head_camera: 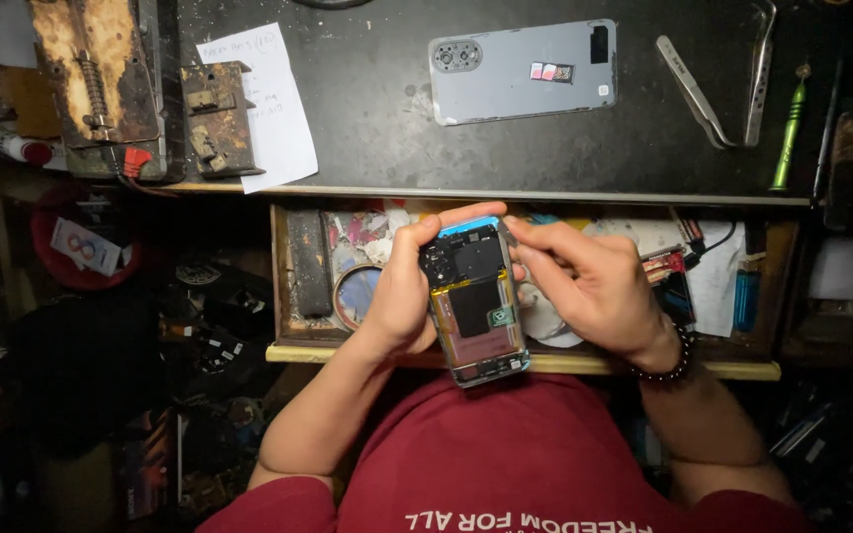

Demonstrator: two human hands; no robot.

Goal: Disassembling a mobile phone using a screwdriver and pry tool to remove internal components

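Note:
My left hand [399, 291] grips an opened smartphone [476, 301] by its left side, with the fingers curled over its top edge. The phone's back cover is off, so the battery, black shields and blue frame show. My right hand [589, 286] rests against the phone's right edge near the top, fingers pinched together there; whether it holds a small tool I cannot tell. The grey back cover [523, 71] with its camera cut-outs lies flat on the dark bench [387, 128] beyond my hands.
An open wooden drawer [293, 296] full of small parts sits under my hands. On the bench lie metal tweezers [693, 91], a green screwdriver [788, 133], a paper note [267, 104] and a rusty metal jig [101, 79]. Dark clutter fills the floor at left.

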